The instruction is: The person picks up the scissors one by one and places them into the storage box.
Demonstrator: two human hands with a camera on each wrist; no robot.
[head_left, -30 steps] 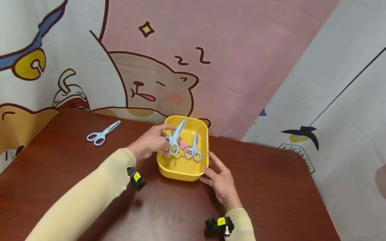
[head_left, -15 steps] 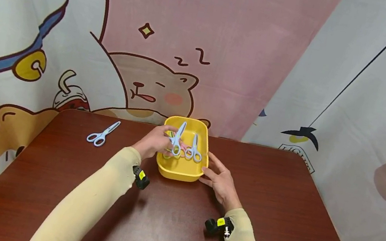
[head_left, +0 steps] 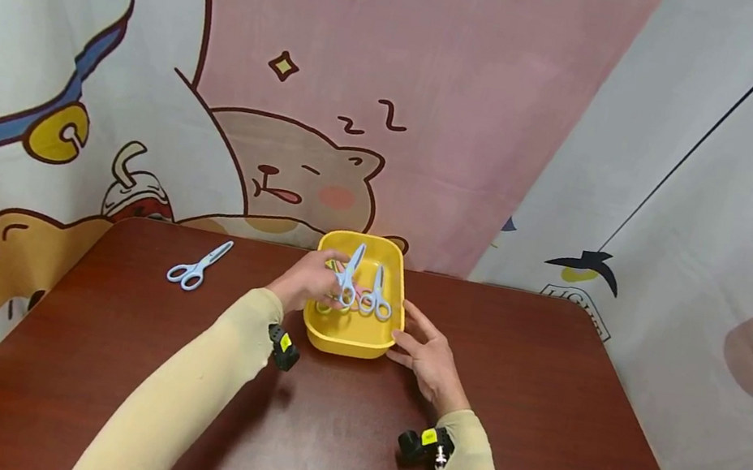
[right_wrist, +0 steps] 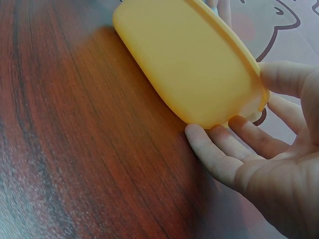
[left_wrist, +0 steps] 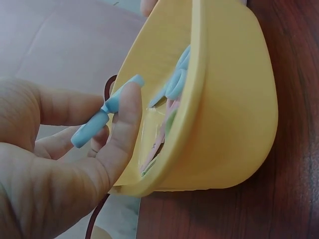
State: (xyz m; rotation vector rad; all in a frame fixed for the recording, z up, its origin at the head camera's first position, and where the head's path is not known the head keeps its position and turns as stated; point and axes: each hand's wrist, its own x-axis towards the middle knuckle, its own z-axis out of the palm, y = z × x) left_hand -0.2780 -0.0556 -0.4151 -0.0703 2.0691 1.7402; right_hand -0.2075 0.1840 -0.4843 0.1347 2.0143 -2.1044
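Note:
My left hand (head_left: 310,280) pinches a pair of light blue scissors (head_left: 356,259) by the handle end, over the left part of a yellow plastic bin (head_left: 350,342). The blades point away from me. Inside the bin lie another light blue pair of scissors (head_left: 376,302) and a pink pair (left_wrist: 158,139). Some green shows beside them, partly hidden by my left hand. My right hand (head_left: 429,358) rests against the bin's right side, its thumb touching the rim and its extended fingers (right_wrist: 212,149) against the outer wall.
A third light blue pair of scissors (head_left: 199,264) lies on the dark wooden table (head_left: 329,441), at the back left. The bin stands near the table's back edge, in front of a printed cartoon curtain (head_left: 454,116).
My left hand has shifted slightly to the right with the light blue scissors, over the bin. The right hand stays at the bin's side. The head view has tilted up a little.

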